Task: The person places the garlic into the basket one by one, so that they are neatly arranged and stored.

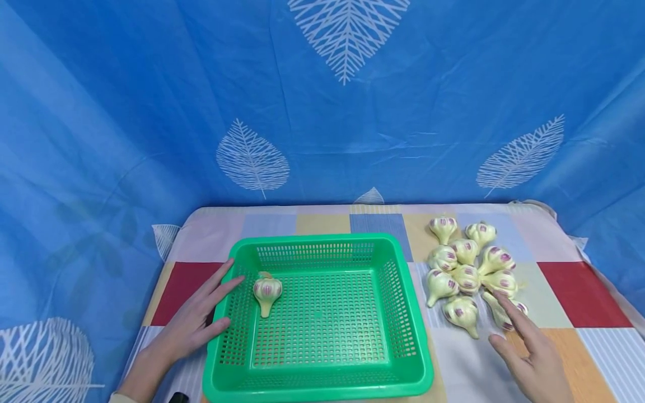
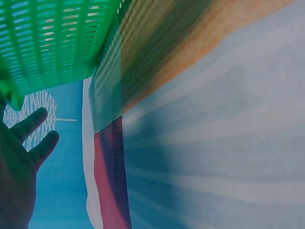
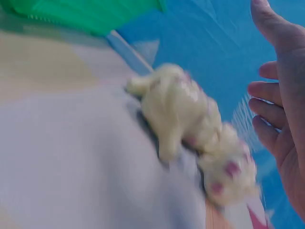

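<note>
Garlic bulb (image 1: 267, 290) lay inside green basket (image 1: 322, 393), near its left wall | garlic pile (image 1: 466, 278) lay right of basket | left hand (image 1: 194, 316) was at basket's left rim, fingers spread | right hand (image 1: 536, 358) was right of basket, near pile, thumb and fingers spread

Small curtained-off nook, blue fabric (image 1: 383, 129) with white leaf prints (image 1: 252, 157) hanging behind and on both sides, patchwork-print cloth (image 1: 579, 294) of coloured squares and stripes over the table (image 1: 468, 380), wider room hidden, home or studio impossible to tell
</note>
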Tool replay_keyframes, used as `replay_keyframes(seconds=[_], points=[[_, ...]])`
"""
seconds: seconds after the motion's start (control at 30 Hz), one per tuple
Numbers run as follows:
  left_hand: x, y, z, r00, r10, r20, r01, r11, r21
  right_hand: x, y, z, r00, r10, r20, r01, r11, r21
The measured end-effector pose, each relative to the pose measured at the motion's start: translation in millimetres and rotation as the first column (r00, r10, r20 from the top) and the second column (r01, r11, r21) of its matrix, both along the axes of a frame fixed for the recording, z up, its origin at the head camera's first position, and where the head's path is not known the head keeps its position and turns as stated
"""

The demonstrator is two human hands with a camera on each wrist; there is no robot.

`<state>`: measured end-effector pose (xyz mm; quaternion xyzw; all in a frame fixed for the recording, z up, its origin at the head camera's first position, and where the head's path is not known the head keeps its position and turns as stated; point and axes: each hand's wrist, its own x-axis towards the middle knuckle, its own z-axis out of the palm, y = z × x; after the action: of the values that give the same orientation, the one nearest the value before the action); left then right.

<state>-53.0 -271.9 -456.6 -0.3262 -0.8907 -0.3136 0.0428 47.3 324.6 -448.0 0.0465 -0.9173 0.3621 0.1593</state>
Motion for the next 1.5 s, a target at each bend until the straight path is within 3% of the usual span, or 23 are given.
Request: replay_keyframes(seconds=[0.13,0.17,0.23,0.3,0.37,0.43,0.5,0.53,0.63,0.7,0.77,0.83,0.93,1.07,1.23,1.33,1.5], points=[[-0.3,0.8,2.0,1.000,0.006,0.006,-0.006,1.000,-0.003,16.4,11.1,-9.4,0.987,-0.161,0.027,0.161,0.987,-0.027],[-0.6,0.9,2.3,1.000,0.007,0.007,-0.007,1.000,-0.002,20.1,13.3,-12.3,0.974,-0.218,0.059,0.220,0.975,-0.031],[-1.0,0.8,2.2,1.000,0.004,0.001,-0.004,1.000,-0.002,25.2,17.3,-18.4,0.927,-0.345,0.150,0.354,0.934,-0.041],[-1.6,0.5,1.8,1.000,0.001,-0.005,-0.001,1.000,-0.001,25.3,21.4,-25.2,0.848,-0.460,0.263,0.492,0.868,-0.066],[-1.7,0.3,1.9,1.000,0.003,-0.008,-0.003,1.000,-0.001,23.4,23.9,-32.8,0.735,-0.550,0.398,0.625,0.777,-0.080],[-1.8,0.4,2.2,1.000,0.005,-0.007,-0.005,1.000,-0.003,20.4,25.1,-40.5,0.639,-0.594,0.488,0.716,0.692,-0.095],[-1.9,0.6,2.7,1.000,0.007,-0.003,-0.007,1.000,-0.006,19.4,25.5,-47.6,0.566,-0.622,0.540,0.778,0.621,-0.101],[-1.9,0.8,2.9,1.000,0.007,-0.001,-0.007,1.000,-0.005,19.3,25.8,-50.7,0.553,-0.626,0.549,0.794,0.597,-0.119],[-1.3,0.6,3.5,1.000,0.010,0.005,-0.010,1.000,-0.003,18.0,27.0,-55.7,0.552,-0.634,0.543,0.821,0.528,-0.218],[-0.9,0.4,3.7,1.000,0.012,0.007,-0.012,1.000,-0.001,16.1,28.2,-56.3,0.571,-0.624,0.533,0.817,0.496,-0.295],[-0.5,0.1,3.7,1.000,0.016,0.008,-0.016,1.000,0.001,13.3,29.5,-56.2,0.600,-0.611,0.517,0.799,0.487,-0.352],[-0.5,0.2,3.6,1.000,0.015,0.009,-0.015,1.000,-0.001,10.8,30.0,-55.5,0.621,-0.596,0.510,0.782,0.516,-0.350],[-0.6,0.2,3.2,1.000,0.015,0.011,-0.015,1.000,-0.001,6.5,29.4,-55.5,0.660,-0.583,0.474,0.742,0.604,-0.291],[-0.4,0.5,2.5,1.000,0.017,0.012,-0.017,1.000,-0.001,-1.4,27.2,-55.7,0.688,-0.583,0.432,0.702,0.686,-0.192],[0.0,1.3,1.5,1.000,0.020,0.018,-0.020,1.000,0.000,-13.5,25.3,-54.3,0.693,-0.588,0.416,0.678,0.728,-0.100],[0.3,1.2,1.2,1.000,0.018,0.017,-0.018,1.000,0.003,-20.5,21.7,-56.3,0.705,-0.612,0.359,0.675,0.734,-0.072],[0.4,1.7,1.7,1.000,0.017,0.016,-0.017,1.000,-0.005,-26.4,16.6,-61.5,0.725,-0.651,0.224,0.684,0.718,-0.129]])
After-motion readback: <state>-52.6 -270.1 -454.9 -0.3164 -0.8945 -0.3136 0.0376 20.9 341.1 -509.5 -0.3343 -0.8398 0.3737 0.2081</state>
